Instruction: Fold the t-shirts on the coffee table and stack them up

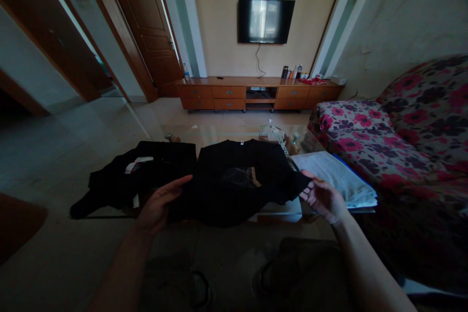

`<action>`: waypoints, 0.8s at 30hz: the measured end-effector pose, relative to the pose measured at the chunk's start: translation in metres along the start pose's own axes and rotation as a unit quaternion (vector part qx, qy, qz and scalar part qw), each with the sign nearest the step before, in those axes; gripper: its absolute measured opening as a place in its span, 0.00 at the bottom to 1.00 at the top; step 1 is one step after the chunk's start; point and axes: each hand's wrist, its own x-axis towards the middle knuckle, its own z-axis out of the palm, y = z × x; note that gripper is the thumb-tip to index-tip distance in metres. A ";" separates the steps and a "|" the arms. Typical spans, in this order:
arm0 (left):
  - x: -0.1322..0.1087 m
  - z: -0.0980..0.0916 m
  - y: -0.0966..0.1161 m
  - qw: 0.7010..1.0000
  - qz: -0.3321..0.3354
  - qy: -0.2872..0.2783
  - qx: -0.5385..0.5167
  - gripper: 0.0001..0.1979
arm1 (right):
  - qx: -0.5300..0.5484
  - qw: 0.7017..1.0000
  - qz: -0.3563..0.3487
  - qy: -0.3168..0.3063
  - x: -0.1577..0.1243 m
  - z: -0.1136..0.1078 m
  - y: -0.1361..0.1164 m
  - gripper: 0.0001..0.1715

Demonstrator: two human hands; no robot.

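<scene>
A black long-sleeved top [223, 204], with a small white label at its neck, lies spread on a glass-topped table [183, 132]. My right hand [325, 200] pinches a corner of it, which looks like a sleeve end, at the right. At the left edge of the cloth is my left hand [157, 207], one finger stretched along the fabric and the others curled at it, partly lost in the dark. A grey patch with a tan strip [255, 176] shows in the middle of the top. Beside it on the left lies another black garment [117, 175] with a white tag [139, 164].
Folded pale cloth [332, 175] lies at the table's right end, close to my right hand. A flowered sofa [365, 141] stands to the right. Across the room are a low wooden cabinet [228, 92] with bottles and a wall-mounted television [266, 20].
</scene>
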 end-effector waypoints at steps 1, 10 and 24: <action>0.000 0.001 -0.001 1.000 0.017 -0.014 0.001 0.34 | 0.017 1.000 -0.013 -0.001 0.000 0.000 0.000 0.26; 0.022 -0.005 -0.037 0.884 0.240 0.111 0.387 0.21 | 0.080 0.990 -0.074 0.087 0.014 -0.010 0.022 0.25; 0.017 -0.005 -0.026 0.877 0.270 0.120 0.380 0.20 | -0.071 0.959 -0.207 0.180 0.022 -0.026 0.023 0.22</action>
